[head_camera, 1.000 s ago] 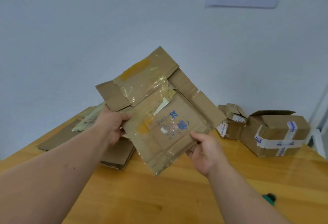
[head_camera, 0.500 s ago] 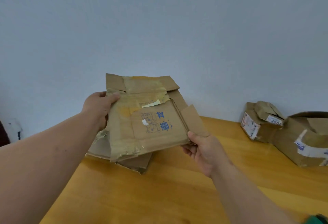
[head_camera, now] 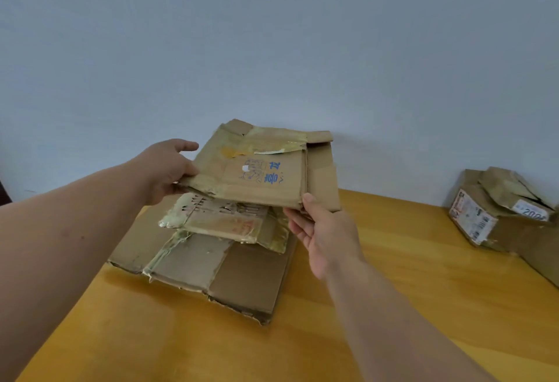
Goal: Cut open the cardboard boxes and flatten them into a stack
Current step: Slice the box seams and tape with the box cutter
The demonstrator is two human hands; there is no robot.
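left hand (head_camera: pixel 165 166) and right hand (head_camera: pixel 325 230) each pinch an edge of the flattened box (head_camera: pixel 263 169), fingers curled; it hovers over the stack (head_camera: pixel 211 263) on the table (head_camera: pixel 423 291)

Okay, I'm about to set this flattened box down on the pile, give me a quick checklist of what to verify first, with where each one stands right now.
1. Flattened box held at both ends: ok. Left hand grips its left edge, right hand pinches its near right corner.
2. Box folded flat: ok, though a side flap juts out on the right.
3. Box above the stack: ok, but it sits toward the far side.
4. Top piece of stack lying flat: not ok. The taped piece is crumpled and skewed.
5. Boxes left to cut: not ok. An uncut box stands at right.
6. Cutter within reach: cannot tell, none in view.
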